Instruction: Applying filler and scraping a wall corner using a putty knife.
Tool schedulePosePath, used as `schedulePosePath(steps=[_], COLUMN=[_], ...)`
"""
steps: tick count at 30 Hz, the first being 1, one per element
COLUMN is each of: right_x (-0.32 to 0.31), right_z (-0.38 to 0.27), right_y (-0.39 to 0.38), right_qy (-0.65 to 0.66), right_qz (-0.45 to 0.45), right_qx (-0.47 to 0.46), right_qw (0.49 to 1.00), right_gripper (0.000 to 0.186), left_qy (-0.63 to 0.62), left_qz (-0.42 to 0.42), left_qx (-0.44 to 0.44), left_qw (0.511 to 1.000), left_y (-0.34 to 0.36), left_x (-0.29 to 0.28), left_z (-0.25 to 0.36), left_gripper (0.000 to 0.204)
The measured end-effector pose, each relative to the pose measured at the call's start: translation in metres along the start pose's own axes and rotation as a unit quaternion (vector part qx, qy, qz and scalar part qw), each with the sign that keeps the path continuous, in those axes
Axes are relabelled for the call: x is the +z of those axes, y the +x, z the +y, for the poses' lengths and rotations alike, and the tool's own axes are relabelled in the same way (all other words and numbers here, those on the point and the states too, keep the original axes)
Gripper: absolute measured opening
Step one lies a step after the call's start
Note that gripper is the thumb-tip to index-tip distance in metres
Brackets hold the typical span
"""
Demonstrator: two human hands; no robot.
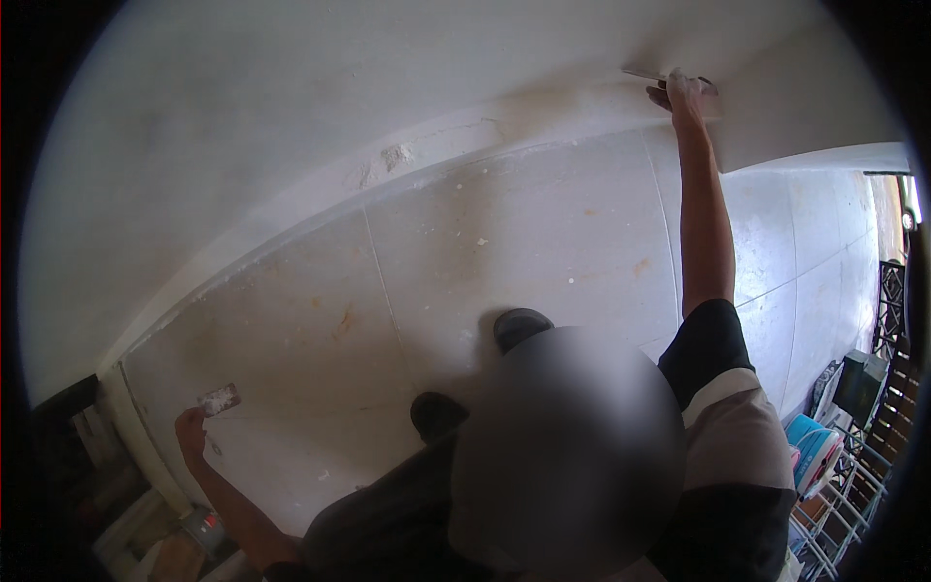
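Note:
High at the right, my right hand (685,102) reaches up to the pale wall (272,107), near its corner. Its fingers are wrapped round a scraper (640,73) whose thin flat blade shows almost edge on against the wall; the grip is mostly hidden. At the lower left, my left hand (190,429) pinches a small rectangular putty knife (220,400) held out over the floor, white filler smeared across its blade. A rough white patch (397,155) marks the low part of the wall between the two hands.
Large grey tiles (524,228) with small white spots cover the floor, and my dark shoes (522,328) stand on them. A metal rack (842,500), a blue-and-white item (813,451) and a dark box (859,383) are at the right. Assorted boxes (175,558) sit at the lower left.

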State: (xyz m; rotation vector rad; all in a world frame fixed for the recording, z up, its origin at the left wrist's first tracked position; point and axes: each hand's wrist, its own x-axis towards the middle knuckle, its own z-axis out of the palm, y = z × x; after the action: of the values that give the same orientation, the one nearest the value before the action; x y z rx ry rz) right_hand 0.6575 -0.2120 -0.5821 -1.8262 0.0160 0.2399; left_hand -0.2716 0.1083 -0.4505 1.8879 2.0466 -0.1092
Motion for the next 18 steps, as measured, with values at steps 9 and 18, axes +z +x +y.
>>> schedulePosePath(steps=[9,18], right_x=[0.015,0.019], right_z=[0.052,0.047], right_y=[0.057,0.061], right_qy=[-0.178,-0.229], right_qz=[0.007,0.003], right_qx=[-0.061,-0.074], right_qw=[0.982,0.971], right_gripper=[0.037,0.032], left_qy=[0.001,0.005], left_qz=[-0.022,-0.029], left_qx=[-0.012,-0.002], left_qw=[1.000,1.000], left_y=[0.011,0.006], left_x=[0.005,0.010], left_z=[-0.006,0.011], left_gripper=[0.019,0.019])
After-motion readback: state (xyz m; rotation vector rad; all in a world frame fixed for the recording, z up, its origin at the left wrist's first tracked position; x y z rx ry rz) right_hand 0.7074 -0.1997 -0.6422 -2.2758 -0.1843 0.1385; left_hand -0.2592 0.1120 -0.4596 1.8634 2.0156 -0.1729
